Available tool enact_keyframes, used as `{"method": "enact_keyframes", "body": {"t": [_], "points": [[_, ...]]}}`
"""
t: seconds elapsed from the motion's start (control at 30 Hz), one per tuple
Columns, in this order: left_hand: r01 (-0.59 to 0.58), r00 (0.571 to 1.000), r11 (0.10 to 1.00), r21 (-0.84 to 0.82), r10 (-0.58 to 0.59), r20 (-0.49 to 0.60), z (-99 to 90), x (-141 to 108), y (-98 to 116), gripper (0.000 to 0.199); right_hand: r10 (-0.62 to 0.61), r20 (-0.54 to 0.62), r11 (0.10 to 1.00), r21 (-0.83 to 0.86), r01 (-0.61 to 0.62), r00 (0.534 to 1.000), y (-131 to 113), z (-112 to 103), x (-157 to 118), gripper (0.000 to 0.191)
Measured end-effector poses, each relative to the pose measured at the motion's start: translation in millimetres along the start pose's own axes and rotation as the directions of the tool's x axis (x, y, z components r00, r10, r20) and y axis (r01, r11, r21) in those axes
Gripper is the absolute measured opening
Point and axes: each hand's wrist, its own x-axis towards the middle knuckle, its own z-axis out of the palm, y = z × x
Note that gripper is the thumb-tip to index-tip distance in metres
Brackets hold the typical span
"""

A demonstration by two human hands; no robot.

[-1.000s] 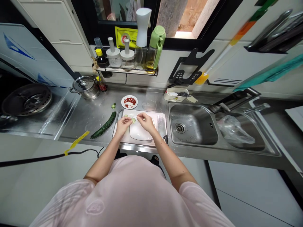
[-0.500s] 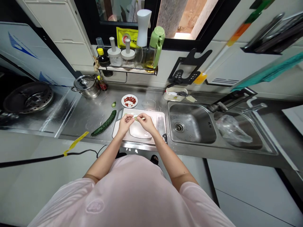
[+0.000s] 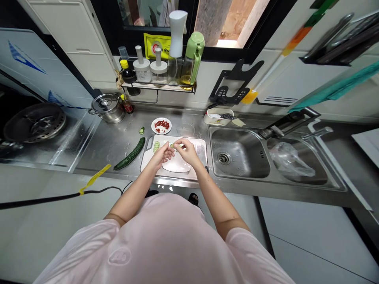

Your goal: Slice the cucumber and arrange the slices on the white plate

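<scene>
A thin green cucumber slice (image 3: 172,145) is pinched narrowly by the right hand (image 3: 187,152) over the glossy white plate (image 3: 177,165) on the white cutting board (image 3: 143,163). The left hand (image 3: 161,155) is held just left, half-curled — its grip cannot be told. More pale green slices (image 3: 156,146) are laid at the board's far left — beyond it, a whole dark-green cucumber (image 3: 130,155).

Dressed in a pale pink shirt (image 3: 171,240) with short, creased sleeves (image 3: 102,230), an oval emblem (image 3: 119,256) left of the shirt's middle, and black footwear (image 3: 194,199) beyond the shirt.
</scene>
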Motion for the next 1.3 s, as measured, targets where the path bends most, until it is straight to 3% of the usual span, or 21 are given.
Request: {"method": "enact_keyframes", "body": {"t": [0.27, 0.7, 1.03, 1.3], "points": [[-0.11, 0.993, 0.994, -0.022, 0.11, -0.033, 1.9, 0.9, 8.6, 0.04, -0.16, 0.041, 0.986, -0.039, 0.162, 0.986, -10.5, -9.4, -1.3, 0.019], [-0.267, 0.96, 0.963, 0.04, 0.269, -0.081, 1.3, 1.7, 13.7, 0.036, -0.124, 0.024, 0.991, -0.053, 0.126, 0.992, -9.5, -10.1, -3.8, 0.018], [-0.402, 0.907, 0.912, 0.085, 0.409, -0.101, 4.3, 4.2, 11.3, 0.037, -0.079, 0.03, 0.995, -0.051, 0.08, 0.996, -9.1, -11.5, -2.6, 0.023], [-0.436, 0.885, 0.889, 0.137, 0.452, -0.115, 5.5, 5.0, 10.0, 0.037, -0.043, 0.039, 0.998, -0.045, 0.045, 0.998, -6.7, -10.2, -2.0, 0.024]]}}
